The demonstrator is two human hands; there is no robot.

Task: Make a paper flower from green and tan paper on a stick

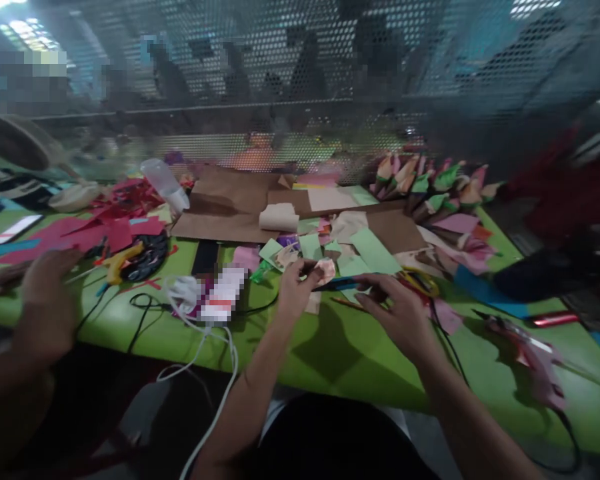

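Note:
Near the middle of the green table (350,363), my left hand (300,283) pinches a small pale pink paper piece (325,271) between thumb and fingers. Just to its right, my right hand (387,303) has its fingers curled at the end of a dark blue, slim tool (341,284), whose other end reaches toward the pink piece. Light green paper pieces (375,251) lie behind both hands. A thin brown stick (350,305) rests below the tool.
A pink glue gun (530,353) with a cord lies right. Brown paper (230,200), a plastic bottle (164,183) and paper flowers (430,183) stand or lie behind. White cables (230,360) hang off the front edge beside a phone (223,295). Another person's hand (50,293) is left.

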